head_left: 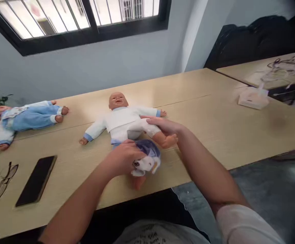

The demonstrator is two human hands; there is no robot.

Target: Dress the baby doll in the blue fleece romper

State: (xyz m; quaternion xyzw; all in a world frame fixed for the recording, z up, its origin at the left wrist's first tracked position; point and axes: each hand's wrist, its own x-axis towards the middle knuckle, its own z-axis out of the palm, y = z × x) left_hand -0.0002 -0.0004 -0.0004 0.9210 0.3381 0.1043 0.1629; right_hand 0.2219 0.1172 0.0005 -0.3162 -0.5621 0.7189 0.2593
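A baby doll [122, 117] in a white top with blue cuffs lies on its back on the wooden table, head toward the window. Bunched blue and white clothing [149, 152] surrounds one of its lower legs. My left hand [127, 157] is closed on this clothing, with a reddish doll foot showing just below. My right hand [162, 124] rests against the doll's other thigh, fingers together over the white cloth; that leg's bare foot points right. Whether the right fingers pinch any cloth is hard to make out.
Another doll [33, 117] in blue trousers lies at the left. Eyeglasses [2, 184] and a black phone [36, 179] are at the near left. A white box [253, 98] with cables stands at the right. The table's front edge [162, 190] runs close to me.
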